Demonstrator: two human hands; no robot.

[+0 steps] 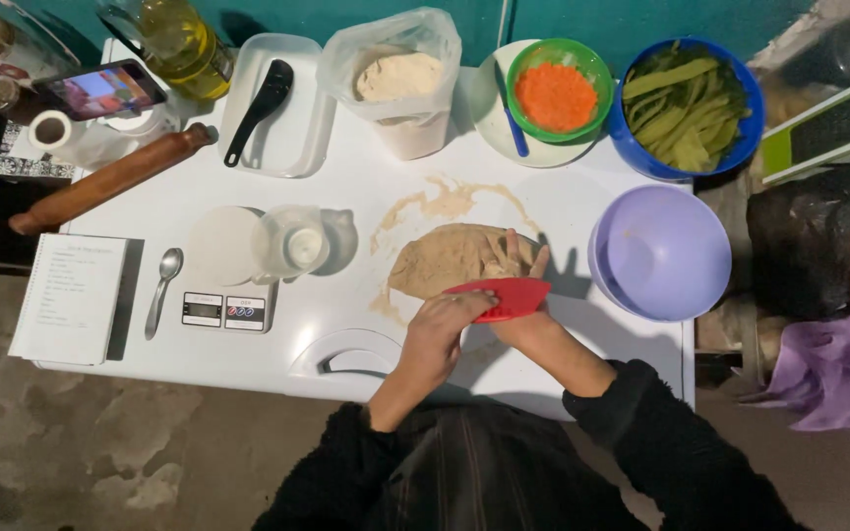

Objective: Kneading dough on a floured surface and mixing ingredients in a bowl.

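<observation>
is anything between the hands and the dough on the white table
Nothing visible. The right hand already lies flat on the dough, and the left hand holds the red scraper at the dough's near edge, partly over the right hand. The purple bowl stands off to the side.

A phone (100, 90) leans at the far left of the table, its screen lit in bright colours. A small scale (222, 311) shows two little grey screens. A clear bag (393, 69) of pale flour stands open at the back.
</observation>
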